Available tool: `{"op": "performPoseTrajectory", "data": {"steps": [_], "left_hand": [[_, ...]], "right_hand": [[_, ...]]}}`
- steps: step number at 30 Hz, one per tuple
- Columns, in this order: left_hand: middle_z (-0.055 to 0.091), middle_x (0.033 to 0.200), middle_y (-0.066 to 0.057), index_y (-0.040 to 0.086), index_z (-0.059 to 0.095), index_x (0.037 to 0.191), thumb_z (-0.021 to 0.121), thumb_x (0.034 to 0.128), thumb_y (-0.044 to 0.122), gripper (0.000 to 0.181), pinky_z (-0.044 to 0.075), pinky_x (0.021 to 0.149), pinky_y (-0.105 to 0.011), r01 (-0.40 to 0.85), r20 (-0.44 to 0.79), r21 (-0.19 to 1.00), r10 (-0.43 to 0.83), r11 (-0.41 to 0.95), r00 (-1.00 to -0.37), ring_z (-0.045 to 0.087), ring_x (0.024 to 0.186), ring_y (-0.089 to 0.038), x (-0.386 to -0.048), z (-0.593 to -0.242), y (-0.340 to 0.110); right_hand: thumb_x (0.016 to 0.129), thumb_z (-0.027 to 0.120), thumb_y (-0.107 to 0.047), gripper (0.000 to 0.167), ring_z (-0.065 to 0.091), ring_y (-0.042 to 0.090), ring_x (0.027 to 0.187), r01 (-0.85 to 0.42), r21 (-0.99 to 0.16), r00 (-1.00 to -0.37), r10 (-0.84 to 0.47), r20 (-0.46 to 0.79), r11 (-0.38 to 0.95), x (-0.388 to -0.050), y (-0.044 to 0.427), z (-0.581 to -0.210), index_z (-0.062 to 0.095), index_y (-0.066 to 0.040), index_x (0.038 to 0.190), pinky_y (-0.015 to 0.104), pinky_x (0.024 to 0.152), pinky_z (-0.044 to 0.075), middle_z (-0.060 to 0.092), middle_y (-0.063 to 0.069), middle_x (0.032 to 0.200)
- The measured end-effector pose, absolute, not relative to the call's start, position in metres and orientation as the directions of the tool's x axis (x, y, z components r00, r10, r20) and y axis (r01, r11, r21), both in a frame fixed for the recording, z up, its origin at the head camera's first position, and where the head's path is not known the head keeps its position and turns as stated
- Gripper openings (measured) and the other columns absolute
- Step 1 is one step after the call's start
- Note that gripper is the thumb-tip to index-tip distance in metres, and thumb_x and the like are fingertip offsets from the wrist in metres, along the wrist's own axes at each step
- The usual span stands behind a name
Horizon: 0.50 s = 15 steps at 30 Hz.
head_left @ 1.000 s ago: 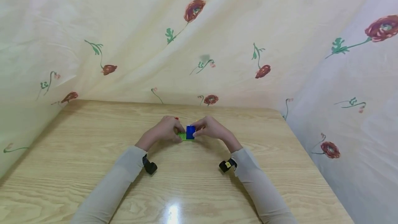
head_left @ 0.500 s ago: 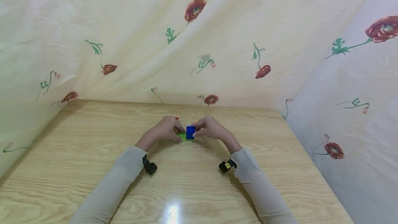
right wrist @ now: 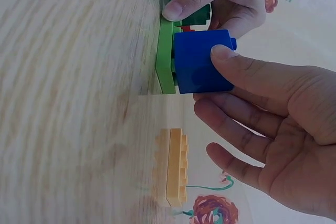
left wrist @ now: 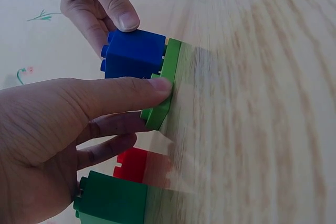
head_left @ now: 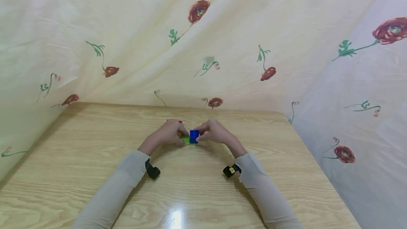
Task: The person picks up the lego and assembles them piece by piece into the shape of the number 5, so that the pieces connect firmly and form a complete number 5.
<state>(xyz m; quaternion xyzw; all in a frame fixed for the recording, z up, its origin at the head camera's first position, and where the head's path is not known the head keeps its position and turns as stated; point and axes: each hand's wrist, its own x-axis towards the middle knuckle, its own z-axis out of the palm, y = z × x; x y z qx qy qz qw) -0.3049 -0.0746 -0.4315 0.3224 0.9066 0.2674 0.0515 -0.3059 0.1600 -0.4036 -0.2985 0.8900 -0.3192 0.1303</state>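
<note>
A light green building-block plate [left wrist: 171, 64] lies flat on the table, pinched at its left end by the thumb and fingers of my left hand [head_left: 170, 132]. At the plate's right end stands a blue building block [right wrist: 202, 59], upright on the studs. Some studs show in a narrow gap between block and plate in both wrist views. My right hand [head_left: 214, 131] holds the blue block between thumb and fingers, the thumb on its near side. Its other fingers are partly hidden behind the block in the head view.
Beyond my left hand are a dark green block [left wrist: 114, 199] and a red block [left wrist: 132, 164]. A yellow-orange plate [right wrist: 176, 167] lies behind my right hand. Flowered cloth [head_left: 143, 45] hangs along the back and sides of the wooden table [head_left: 190, 186].
</note>
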Motion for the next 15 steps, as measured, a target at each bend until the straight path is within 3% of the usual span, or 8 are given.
{"op": "performPoseTrajectory", "data": {"steps": [15], "left_hand": [[0.078, 0.102, -0.002, 0.009, 0.082, 0.103, 0.089, 0.0776, 0.017, 0.027, 0.055, 0.091, -0.04, 0.55, 0.08, 0.53, 0.607, 0.646, -0.79, 0.069, 0.097, -0.016, -0.3062, -0.4326, -0.0739]], "right_hand": [[0.087, 0.081, -0.013, 0.037, 0.072, 0.015, 0.09, -0.436, -0.655, -0.795, -0.605, -0.04, 0.617, -0.3064, 0.1616, -0.4031, 0.074, -0.003, 0.122, 0.035, 0.087, 0.059, 0.079, 0.011, 0.105]]}}
